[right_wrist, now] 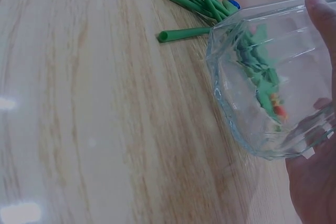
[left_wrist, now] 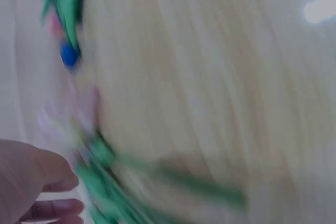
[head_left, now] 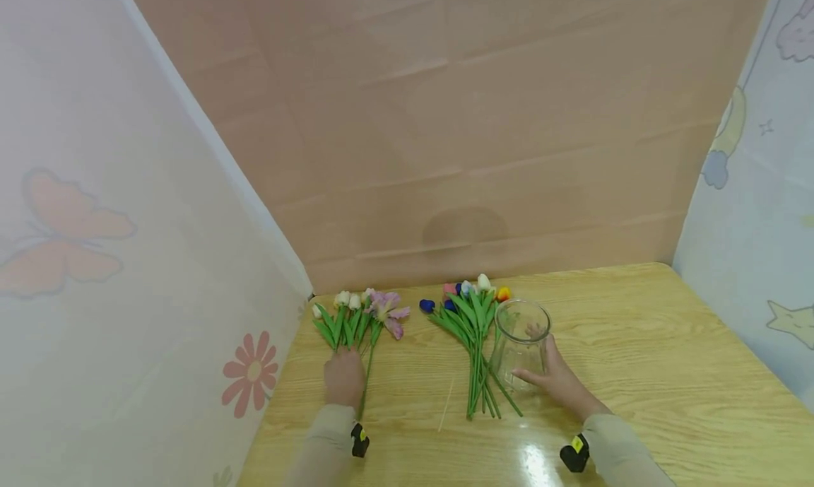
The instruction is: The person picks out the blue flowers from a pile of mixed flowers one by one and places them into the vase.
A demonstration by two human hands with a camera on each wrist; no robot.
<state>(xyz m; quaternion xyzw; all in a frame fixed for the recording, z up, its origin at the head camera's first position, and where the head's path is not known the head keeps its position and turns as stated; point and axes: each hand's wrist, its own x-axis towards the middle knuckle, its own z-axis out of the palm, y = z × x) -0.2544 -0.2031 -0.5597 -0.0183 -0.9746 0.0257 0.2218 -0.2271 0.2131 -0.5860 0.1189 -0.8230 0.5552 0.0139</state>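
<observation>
Head view puts the clear, wide-mouthed glass vase (head_left: pixel 518 353) near the middle of the front scene, right of the larger flower bunch; whether its base is on the surface or raised, I cannot tell. The right hand (head_left: pixel 555 378) grasps it from the side, thumb on the near wall and the other fingers curled round the far side, seen through the glass. Judged by its look, it should be rigid, fairly heavy for its size, slick under bare skin and breakable if knocked. The best hold seems low on the body, with the palm full against the wall, rather than on the thick rim.

Just beside it lies a bunch of artificial tulips with blue, white, pink and orange heads (head_left: pixel 473 326); their green stems look light and springy, best gathered mid-length, away from the petals.

Farther left, the left hand (head_left: pixel 344 378) covers the stems of a bunch of white artificial tulips (head_left: pixel 346 321), beside a large pale-purple flower (head_left: pixel 386 310). Its fingers look bent, but blur hides whether they grip anything.

Between the bunches, a thin pale stick (head_left: pixel 446 404) lies on the light wood-grain table (head_left: pixel 649 345), backed by a creased brown sheet (head_left: pixel 477 155).
</observation>
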